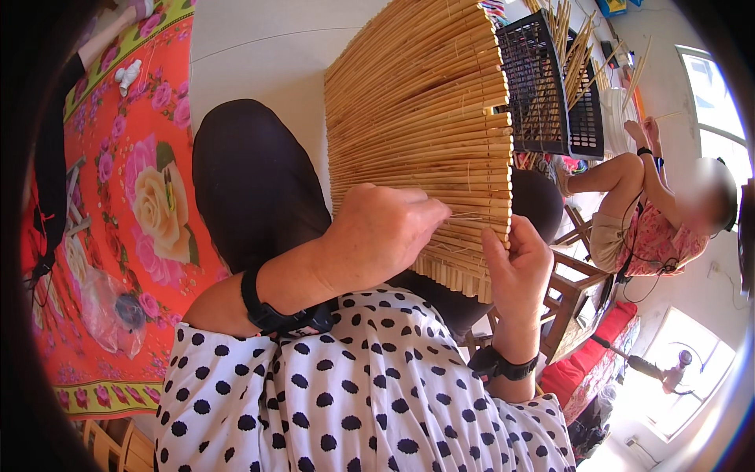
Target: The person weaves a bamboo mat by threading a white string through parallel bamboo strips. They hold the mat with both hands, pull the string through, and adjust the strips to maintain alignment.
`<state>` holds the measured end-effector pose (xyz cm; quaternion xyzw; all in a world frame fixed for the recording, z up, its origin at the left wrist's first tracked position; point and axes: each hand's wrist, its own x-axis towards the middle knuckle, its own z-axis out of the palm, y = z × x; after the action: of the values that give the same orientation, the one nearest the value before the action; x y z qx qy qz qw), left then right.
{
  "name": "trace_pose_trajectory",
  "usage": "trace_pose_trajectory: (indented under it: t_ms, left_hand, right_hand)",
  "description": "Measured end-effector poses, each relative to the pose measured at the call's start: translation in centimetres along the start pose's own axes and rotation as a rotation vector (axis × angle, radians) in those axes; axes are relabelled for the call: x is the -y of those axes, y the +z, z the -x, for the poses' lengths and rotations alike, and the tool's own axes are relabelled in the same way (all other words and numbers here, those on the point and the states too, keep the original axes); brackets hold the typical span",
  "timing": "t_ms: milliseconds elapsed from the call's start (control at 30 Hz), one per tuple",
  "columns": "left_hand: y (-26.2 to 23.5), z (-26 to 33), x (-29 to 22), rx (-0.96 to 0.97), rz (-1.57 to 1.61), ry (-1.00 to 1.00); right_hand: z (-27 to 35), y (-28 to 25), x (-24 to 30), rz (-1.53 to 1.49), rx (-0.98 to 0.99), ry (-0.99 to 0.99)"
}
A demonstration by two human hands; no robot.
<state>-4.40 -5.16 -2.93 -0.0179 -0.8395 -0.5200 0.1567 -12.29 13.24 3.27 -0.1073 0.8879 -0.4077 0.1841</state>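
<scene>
A big mat of thin bamboo sticks lay over the person's lap, on dark trousers. The mat ran long from the person's hands up and away toward the far wall, and each stick in it lay crosswise, left to right. Its near end hung down in a short fringe. The left hand was bunched up, with the fingers pressed together at the mat's right side near the bottom, pinching something too thin to make out; it may have been a fine thread. The right hand gripped the right edge of the mat, thumb up along the stick ends. Its fingers were hidden behind the mat. Both wrists had black bands. A black plastic crate full of loose sticks stood past the mat. Another person sat to the right. A red flowered cloth lay on the left.
</scene>
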Motion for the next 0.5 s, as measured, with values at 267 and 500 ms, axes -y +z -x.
trace_pose_trajectory:
  t_ms: [267,500]
  left_hand:
    - [0.2,-0.1,0.1,0.004,-0.042,0.019]
    - [-2.4,-0.5,-1.6,0.099,-0.306,0.042]
  right_hand:
    - [0.0,0.0,-0.2,0.007,0.0,-0.011]
    - [0.3,-0.4,0.5,-0.084,0.19,-0.156]
